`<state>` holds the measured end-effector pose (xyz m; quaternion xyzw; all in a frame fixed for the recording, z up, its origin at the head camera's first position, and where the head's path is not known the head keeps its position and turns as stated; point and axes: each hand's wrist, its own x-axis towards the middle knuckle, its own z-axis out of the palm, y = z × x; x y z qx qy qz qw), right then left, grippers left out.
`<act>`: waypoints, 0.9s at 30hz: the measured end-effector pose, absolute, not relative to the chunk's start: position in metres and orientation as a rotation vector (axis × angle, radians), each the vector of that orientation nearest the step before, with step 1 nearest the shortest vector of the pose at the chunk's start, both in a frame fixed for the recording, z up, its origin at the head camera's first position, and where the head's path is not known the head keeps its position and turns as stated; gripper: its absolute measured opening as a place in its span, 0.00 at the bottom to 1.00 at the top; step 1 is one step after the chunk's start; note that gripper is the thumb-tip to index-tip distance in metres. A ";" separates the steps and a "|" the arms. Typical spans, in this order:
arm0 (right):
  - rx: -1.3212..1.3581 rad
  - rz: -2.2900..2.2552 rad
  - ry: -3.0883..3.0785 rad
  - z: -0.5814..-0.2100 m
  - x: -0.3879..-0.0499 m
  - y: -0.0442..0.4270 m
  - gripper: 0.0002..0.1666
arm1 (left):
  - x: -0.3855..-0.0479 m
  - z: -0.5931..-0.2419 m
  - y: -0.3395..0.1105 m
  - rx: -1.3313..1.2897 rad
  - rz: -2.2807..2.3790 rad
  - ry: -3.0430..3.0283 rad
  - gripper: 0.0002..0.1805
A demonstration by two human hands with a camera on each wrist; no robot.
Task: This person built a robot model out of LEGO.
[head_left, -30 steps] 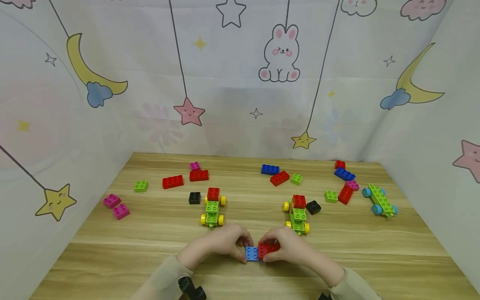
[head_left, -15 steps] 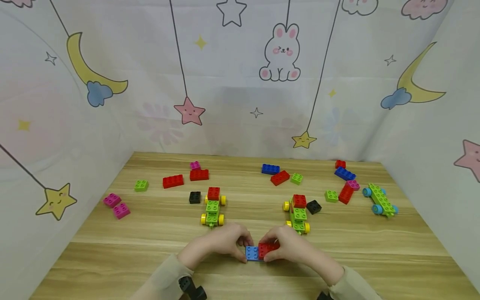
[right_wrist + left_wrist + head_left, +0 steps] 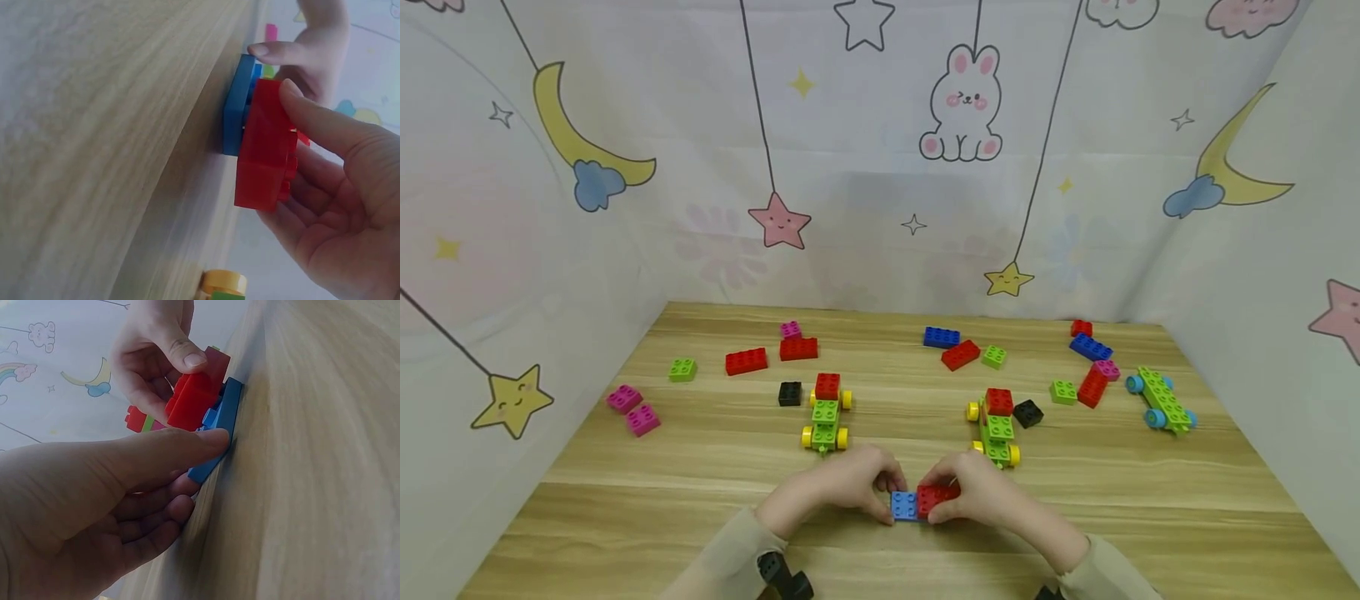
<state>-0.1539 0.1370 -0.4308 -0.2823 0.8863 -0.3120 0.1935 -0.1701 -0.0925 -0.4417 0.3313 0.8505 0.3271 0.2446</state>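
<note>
Red plastic meets blue at the near middle of a wood-grain table (image 3: 1075, 542), where a person's right hand (image 3: 977, 493) pinches a red block (image 3: 927, 502) by its long sides, thumb opposite fingers, over one end of a blue block (image 3: 904, 506). The left hand (image 3: 859, 478) pinches the blue block's free end; whether the studs are fully seated cannot be told. Both blocks look light, stiff and hardy, though the smooth walls might slip under a loose hold; the flat sides, below the studs, seem the surest grip. The red block juts past the blue one's end. Beyond the hands stand two toy cars, the left car (image 3: 825, 414) a little apart, the right car (image 3: 999, 431) just past the right knuckles, so sliding toward the viewer seems safest. A printed curtain (image 3: 850, 258) borders the table's far edge.
</note>
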 end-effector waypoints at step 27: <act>-0.793 -0.921 2.459 -0.431 -0.156 0.138 0.17 | -0.168 -0.441 -0.092 0.914 0.868 2.364 0.15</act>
